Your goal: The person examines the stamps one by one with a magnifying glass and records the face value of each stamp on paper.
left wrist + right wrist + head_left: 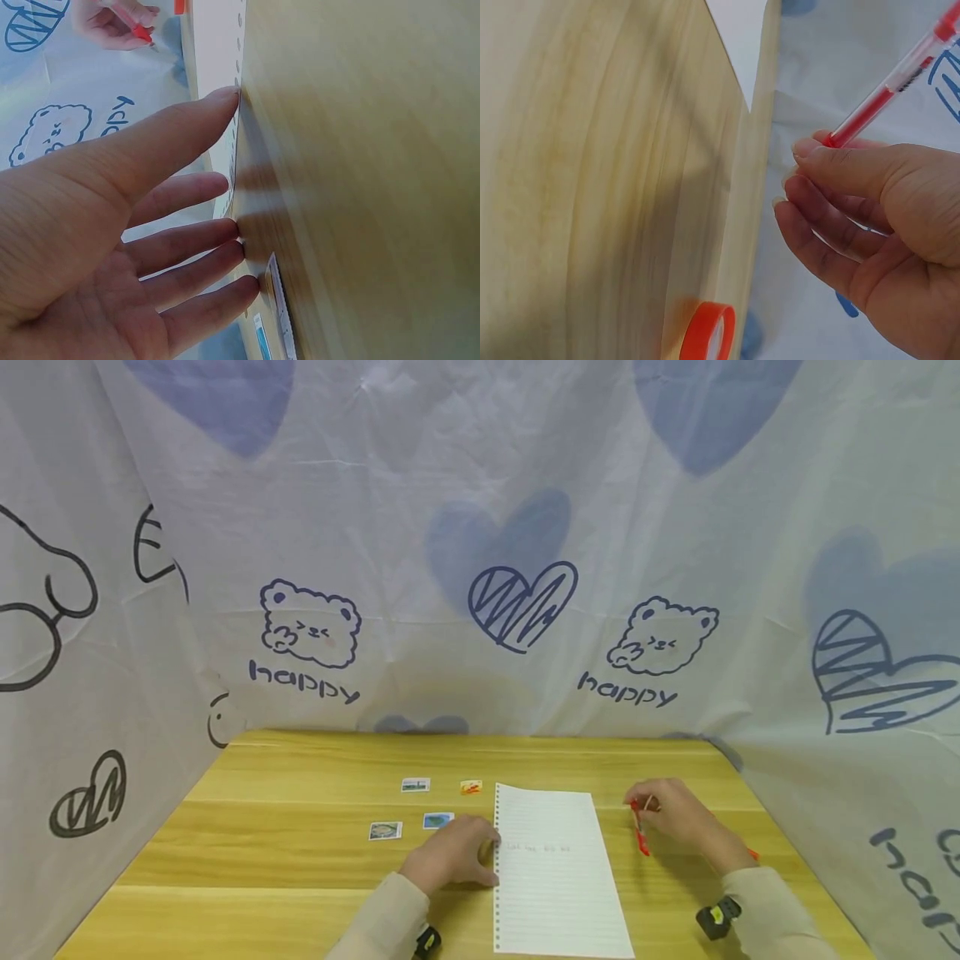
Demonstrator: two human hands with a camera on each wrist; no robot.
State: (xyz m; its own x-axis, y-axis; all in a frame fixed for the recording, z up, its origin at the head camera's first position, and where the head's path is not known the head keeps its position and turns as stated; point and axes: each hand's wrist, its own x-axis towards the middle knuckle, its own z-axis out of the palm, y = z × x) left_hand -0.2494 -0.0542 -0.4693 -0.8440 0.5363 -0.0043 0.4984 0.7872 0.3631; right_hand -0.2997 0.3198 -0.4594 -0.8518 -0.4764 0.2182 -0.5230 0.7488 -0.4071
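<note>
A sheet of lined paper [558, 893] with punched holes down its left side lies on the table, faint writing across its upper half. My left hand [455, 853] rests at that holed edge, its thumb and fingers spread and relaxed; the left wrist view shows the thumb [176, 135] touching the edge. Right of the sheet and above the table, my right hand [675, 814] pinches a red gel pen [870, 112] between thumb and fingers. Its barrel is clear, with a red refill inside. In the left wrist view the pen's tip is uncovered.
Several small stamp-like pictures lie left of the sheet, among them a green one [386, 831], a blue one [438, 820] and an orange one [471, 787]. An orange-red ring [707, 331] sits beyond the right hand. A printed cloth [465, 693] hangs behind the table.
</note>
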